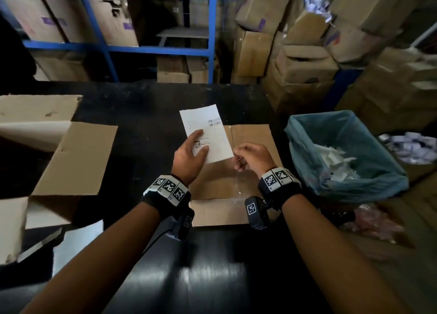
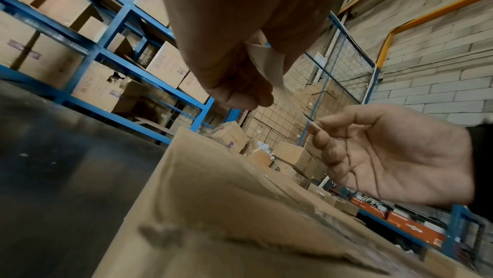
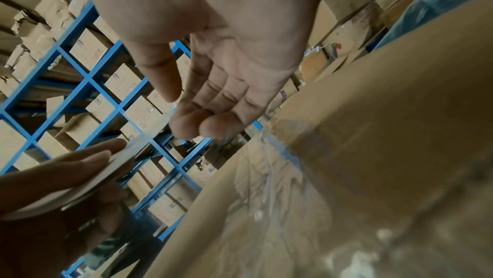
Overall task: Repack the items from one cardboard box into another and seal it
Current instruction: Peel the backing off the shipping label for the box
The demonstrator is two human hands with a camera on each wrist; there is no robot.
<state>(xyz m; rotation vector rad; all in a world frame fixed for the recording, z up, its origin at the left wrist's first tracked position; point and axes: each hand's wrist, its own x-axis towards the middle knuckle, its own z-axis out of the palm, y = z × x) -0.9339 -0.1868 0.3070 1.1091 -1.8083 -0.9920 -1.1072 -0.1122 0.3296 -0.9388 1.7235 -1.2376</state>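
A white label (image 1: 208,129) with a barcode is held up over a closed cardboard box (image 1: 250,134) on the black table (image 1: 146,105). My left hand (image 1: 189,153) grips the label's lower left part, thumb on its face. My right hand (image 1: 250,157) pinches a thin edge at the label's lower right corner between thumb and forefinger. In the left wrist view the label (image 2: 269,67) curls out of the left hand (image 2: 229,67), and the right hand (image 2: 395,151) nips its tip. Clear tape runs along the box top (image 3: 373,113). An open cardboard box (image 1: 75,157) stands at the left, flaps spread.
A bin with a blue liner (image 1: 298,134), holding white paper scraps, stands right of the table. Blue shelving (image 1: 212,30) with cartons rises behind the table, and stacked cartons (image 1: 302,65) crowd the back right. More white scraps lie on the cartons at far right.
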